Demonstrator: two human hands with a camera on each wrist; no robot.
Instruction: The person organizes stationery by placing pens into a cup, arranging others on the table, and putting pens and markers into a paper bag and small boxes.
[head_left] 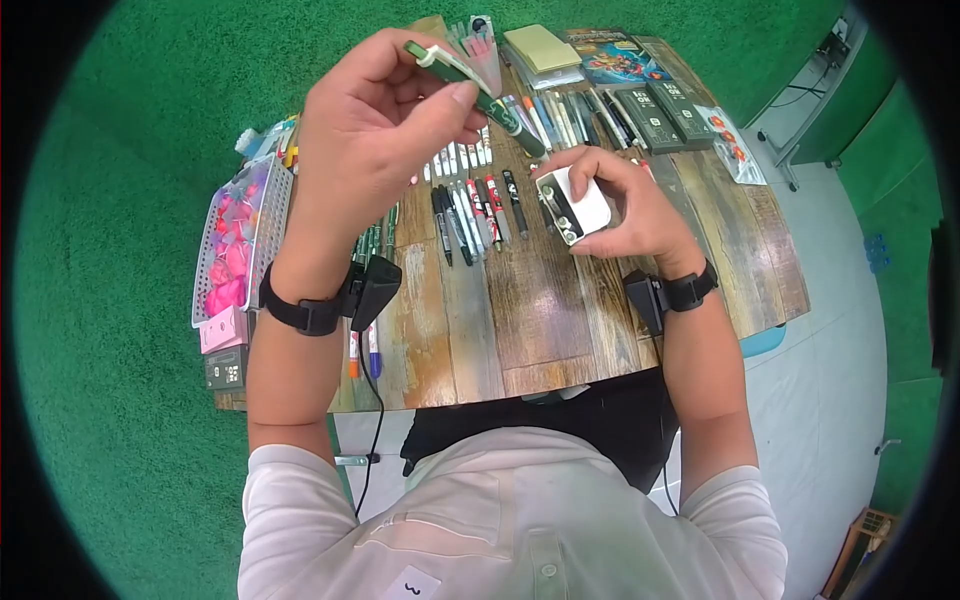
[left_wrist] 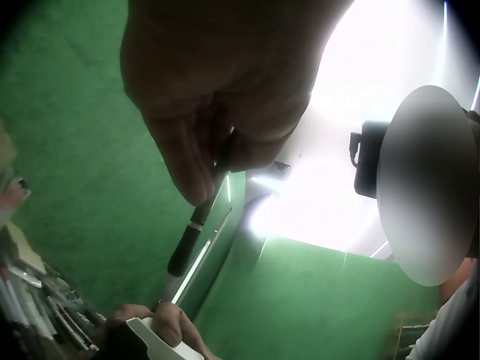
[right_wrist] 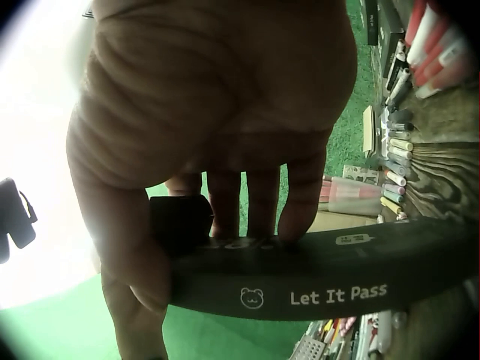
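My left hand (head_left: 365, 140) is raised over the table and pinches a dark green pen (head_left: 521, 137) with a pale clip, slanting down to the right. Its lower end points toward a small box (head_left: 592, 208) that my right hand (head_left: 643, 212) grips. The box's white flap and open end face up toward me, and several pen ends show inside. In the right wrist view the box's dark side (right_wrist: 337, 292) carries a bear face and the words "Let It Pass". From the left wrist, the pen (left_wrist: 184, 251) hangs just above the box's white end (left_wrist: 161, 343).
Rows of pens (head_left: 470, 215) lie on the wooden table (head_left: 545, 310). A white basket (head_left: 280, 215) of pink items stands at the left, above a pink box (head_left: 225, 330). Dark boxes (head_left: 648, 122), yellow notepads (head_left: 541, 48) and a clear cup of pens (head_left: 485, 62) sit at the back.
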